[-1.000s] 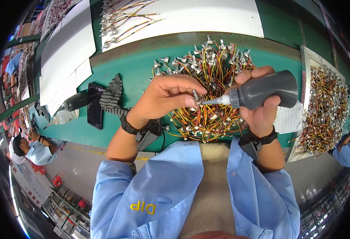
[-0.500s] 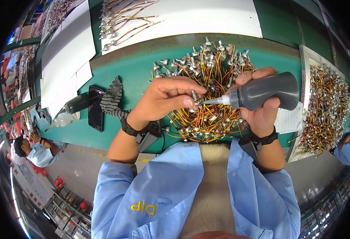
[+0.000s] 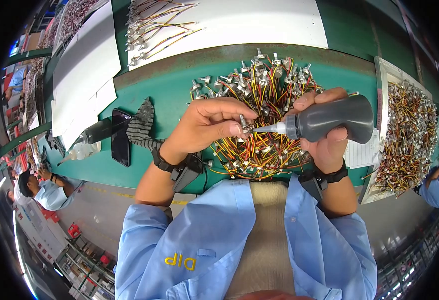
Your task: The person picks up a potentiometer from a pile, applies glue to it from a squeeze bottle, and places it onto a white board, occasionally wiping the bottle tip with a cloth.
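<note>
My left hand [image 3: 207, 122] pinches a small metal potentiometer [image 3: 244, 121] between thumb and forefinger, its shaft pointing up and away from me. My right hand [image 3: 327, 152] is wrapped round a dark grey squeeze bottle [image 3: 337, 120], held nearly level. The bottle's pale tapered nozzle [image 3: 269, 128] points left, and its tip is at the potentiometer; whether they touch I cannot tell. Below both hands lies a heap of potentiometers with red, yellow and black wires [image 3: 259, 155], partly hidden by my fingers.
A wooden tray [image 3: 383, 95] of wired potentiometers stands at right. More lie in rows on a white board [image 3: 249, 25] at the back. On the left are a phone [image 3: 121, 140], a striped cloth [image 3: 142, 122], another dark bottle [image 3: 97, 131] and a clear bottle [image 3: 84, 150]. Co-workers sit beyond both sides.
My right hand and the squeeze bottle have shifted very slightly left, with the bottle's base a little lower. The left hand keeps its pinch on the potentiometer, almost unmoved.
</note>
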`<state>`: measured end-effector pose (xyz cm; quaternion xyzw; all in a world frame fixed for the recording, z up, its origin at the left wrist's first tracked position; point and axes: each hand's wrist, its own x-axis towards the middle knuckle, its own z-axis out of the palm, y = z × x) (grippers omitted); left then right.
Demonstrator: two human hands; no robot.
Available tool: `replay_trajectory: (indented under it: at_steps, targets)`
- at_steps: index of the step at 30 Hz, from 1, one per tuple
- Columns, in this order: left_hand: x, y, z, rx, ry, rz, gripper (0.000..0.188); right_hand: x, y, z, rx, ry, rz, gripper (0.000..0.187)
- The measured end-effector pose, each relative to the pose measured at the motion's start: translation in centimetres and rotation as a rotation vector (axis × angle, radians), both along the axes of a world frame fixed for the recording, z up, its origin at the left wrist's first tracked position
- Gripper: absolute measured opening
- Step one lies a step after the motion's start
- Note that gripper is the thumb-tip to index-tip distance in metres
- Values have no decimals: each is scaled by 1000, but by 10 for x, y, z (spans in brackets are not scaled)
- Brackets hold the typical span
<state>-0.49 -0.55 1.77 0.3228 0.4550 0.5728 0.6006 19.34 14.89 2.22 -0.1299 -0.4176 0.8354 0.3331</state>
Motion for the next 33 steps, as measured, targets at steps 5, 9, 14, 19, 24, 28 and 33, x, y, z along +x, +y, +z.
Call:
replay_trajectory:
  at_steps: [5,9,14,19,24,28,33]
  targets:
    - [-1,0,1,-10,4,-4,29,0,1,0,51,-61,40,67]
    - [-2,1,3,25,-9,-50,25,0,0,-4,41,31,-14,67]
    - [-1,0,0,41,-18,-33,25,-1,0,-2,36,30,-31,67]
    - [0,0,0,0,-12,6,31,-1,0,-1,44,30,-32,66]
    - [0,0,-1,5,-28,4,30,1,1,0,37,24,2,66]
    - [-2,-1,2,-13,-39,-20,30,3,1,1,93,-24,-26,67]
    - [1,-1,-1,8,-57,11,25,11,10,-1,-29,-57,14,67]
